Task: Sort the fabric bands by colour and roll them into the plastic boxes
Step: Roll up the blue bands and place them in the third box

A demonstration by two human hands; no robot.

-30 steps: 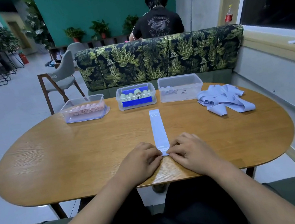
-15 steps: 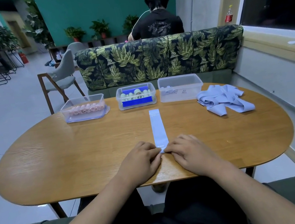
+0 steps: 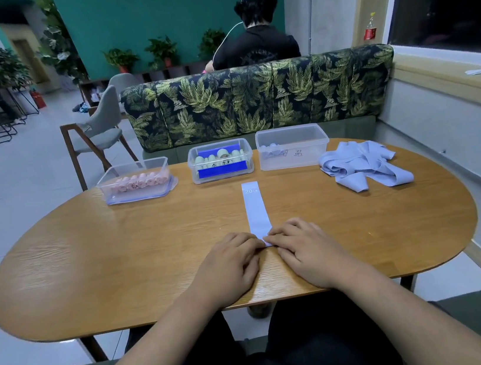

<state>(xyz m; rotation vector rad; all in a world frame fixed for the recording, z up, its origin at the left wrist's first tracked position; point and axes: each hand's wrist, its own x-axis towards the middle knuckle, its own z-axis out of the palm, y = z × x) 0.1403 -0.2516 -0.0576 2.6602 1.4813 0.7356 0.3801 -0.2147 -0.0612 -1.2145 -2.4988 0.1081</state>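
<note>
A light blue fabric band [image 3: 256, 208] lies flat and straight on the wooden table [image 3: 120, 261], running away from me. My left hand [image 3: 232, 264] and my right hand [image 3: 301, 251] meet at its near end, and their fingertips pinch the small rolled part there. Three clear plastic boxes stand at the far edge: the left box [image 3: 135, 181] holds pink rolls, the middle box [image 3: 220, 160] pale green rolls, and the right box [image 3: 293, 147] a few light blue rolls. A loose pile of light blue bands [image 3: 363, 165] lies to the right.
A leaf-patterned sofa back [image 3: 258, 96] rises behind the table, with a person [image 3: 255, 34] seated beyond it facing away. A grey chair [image 3: 102, 130] stands at the far left. A window ledge [image 3: 449, 72] runs along the right wall.
Both hands have crept forward along the band, rolling its near end up, so the flat stretch is shorter than before.
</note>
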